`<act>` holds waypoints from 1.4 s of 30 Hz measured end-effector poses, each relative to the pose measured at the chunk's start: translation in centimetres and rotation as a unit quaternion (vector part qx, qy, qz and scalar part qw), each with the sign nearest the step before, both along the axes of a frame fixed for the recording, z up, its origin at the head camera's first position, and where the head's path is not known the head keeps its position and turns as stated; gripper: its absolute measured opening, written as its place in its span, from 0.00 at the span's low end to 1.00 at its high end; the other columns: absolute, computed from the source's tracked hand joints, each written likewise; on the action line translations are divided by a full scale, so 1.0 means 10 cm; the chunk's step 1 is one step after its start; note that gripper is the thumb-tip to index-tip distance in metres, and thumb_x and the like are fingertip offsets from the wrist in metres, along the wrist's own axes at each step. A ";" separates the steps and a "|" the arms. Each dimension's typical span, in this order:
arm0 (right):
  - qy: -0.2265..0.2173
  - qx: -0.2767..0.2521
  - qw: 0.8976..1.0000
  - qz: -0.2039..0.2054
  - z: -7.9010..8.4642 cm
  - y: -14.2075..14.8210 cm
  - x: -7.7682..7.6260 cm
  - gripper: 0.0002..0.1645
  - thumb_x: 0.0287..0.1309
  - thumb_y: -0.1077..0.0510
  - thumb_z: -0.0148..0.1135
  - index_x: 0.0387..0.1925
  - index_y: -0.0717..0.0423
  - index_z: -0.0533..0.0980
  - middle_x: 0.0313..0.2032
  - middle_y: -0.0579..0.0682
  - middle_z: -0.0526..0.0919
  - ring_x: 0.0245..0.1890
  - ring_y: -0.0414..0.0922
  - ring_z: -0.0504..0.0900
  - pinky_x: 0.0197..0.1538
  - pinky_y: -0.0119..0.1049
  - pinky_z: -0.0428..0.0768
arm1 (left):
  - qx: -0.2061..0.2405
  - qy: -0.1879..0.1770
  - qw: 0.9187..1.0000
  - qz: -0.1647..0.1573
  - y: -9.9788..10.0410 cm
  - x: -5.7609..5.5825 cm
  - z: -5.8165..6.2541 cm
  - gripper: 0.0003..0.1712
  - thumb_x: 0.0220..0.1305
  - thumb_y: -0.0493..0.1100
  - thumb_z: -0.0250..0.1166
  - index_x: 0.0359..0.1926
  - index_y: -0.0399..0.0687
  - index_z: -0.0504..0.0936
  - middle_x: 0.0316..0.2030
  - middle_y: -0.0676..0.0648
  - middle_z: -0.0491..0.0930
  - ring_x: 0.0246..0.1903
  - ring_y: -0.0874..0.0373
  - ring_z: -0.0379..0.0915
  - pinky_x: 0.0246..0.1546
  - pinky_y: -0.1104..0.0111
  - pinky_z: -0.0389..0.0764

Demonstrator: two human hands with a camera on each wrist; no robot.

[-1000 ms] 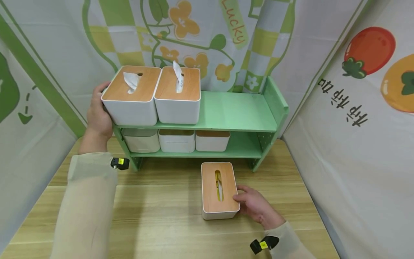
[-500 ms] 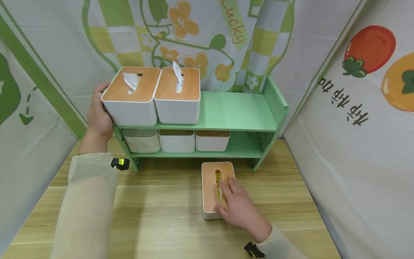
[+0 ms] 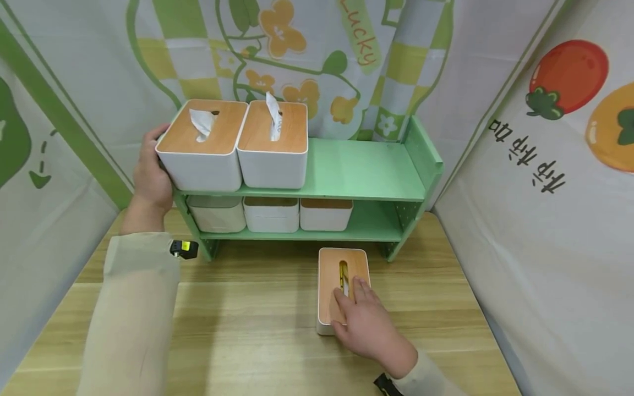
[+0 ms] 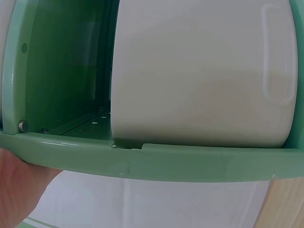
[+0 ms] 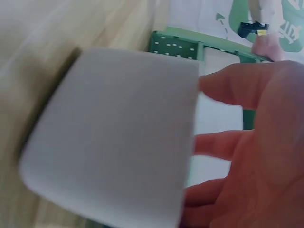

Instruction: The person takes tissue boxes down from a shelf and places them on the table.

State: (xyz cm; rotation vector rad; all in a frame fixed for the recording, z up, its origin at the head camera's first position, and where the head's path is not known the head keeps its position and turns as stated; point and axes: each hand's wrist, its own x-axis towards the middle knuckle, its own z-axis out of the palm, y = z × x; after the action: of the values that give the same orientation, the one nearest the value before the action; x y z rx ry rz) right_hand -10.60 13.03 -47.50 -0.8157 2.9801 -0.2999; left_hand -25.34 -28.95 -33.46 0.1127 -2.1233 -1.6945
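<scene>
In the head view my right hand [image 3: 369,324] lies with spread fingers on the wooden lid of a white tissue box [image 3: 331,264] on the table. A yellowish pack shows through the lid's slot. The right wrist view shows the fingertips [image 5: 211,88] at the lid's edge and the side of the box [image 5: 109,137]. My left hand [image 3: 151,179] rests against the left end of a green two-tier shelf [image 3: 366,165], beside the left tissue box [image 3: 200,170]. Its fingertips are hidden behind that box, so I cannot tell whether they grip the shelf.
A second wood-lidded tissue box [image 3: 272,169] stands on the upper tier, right of the first. Below, a cream box [image 3: 216,217] and two white boxes, the middle [image 3: 271,220] and the right [image 3: 324,218], stand in a row. Printed fabric walls [image 3: 520,264] enclose the wooden table [image 3: 247,341].
My right hand has moved from the right side of the tissue box onto its lid. The box has since slid slightly right. My left hand stays in place.
</scene>
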 end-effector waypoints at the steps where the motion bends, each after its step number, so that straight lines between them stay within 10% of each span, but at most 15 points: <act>1: -0.003 -0.003 1.000 -0.003 0.02 -0.01 0.01 0.36 0.64 0.43 0.59 0.67 0.59 0.71 0.64 0.79 0.61 0.68 0.70 0.57 0.65 0.61 0.60 | -0.004 -0.001 1.000 0.002 0.00 0.00 0.00 0.33 0.76 0.62 0.23 0.74 0.73 0.60 0.74 0.52 0.57 0.63 0.52 0.58 0.58 0.63 0.60; 30: -0.014 -0.001 0.996 -0.088 0.11 0.17 -0.03 0.26 0.50 0.47 0.63 0.51 0.53 0.76 0.57 0.82 0.69 0.64 0.73 0.62 0.61 0.61 0.66 | -0.016 -0.003 1.000 0.003 -0.02 0.01 0.00 0.33 0.75 0.63 0.23 0.74 0.73 0.59 0.73 0.51 0.57 0.62 0.52 0.58 0.57 0.63 0.60; 42: -0.027 -0.005 0.992 -0.124 0.12 0.31 -0.07 0.35 0.48 0.49 0.62 0.59 0.58 0.75 0.60 0.84 0.64 0.65 0.74 0.60 0.59 0.62 0.68 | -0.031 0.003 0.999 0.014 -0.02 0.00 -0.01 0.33 0.75 0.63 0.23 0.74 0.73 0.60 0.73 0.51 0.58 0.61 0.53 0.58 0.57 0.64 0.59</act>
State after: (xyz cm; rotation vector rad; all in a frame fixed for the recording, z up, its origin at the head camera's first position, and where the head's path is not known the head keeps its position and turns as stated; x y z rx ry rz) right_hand -11.26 16.10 -46.34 -0.4296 3.0294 -0.3393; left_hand -25.29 -29.14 -33.52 0.1180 -2.1584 -1.6086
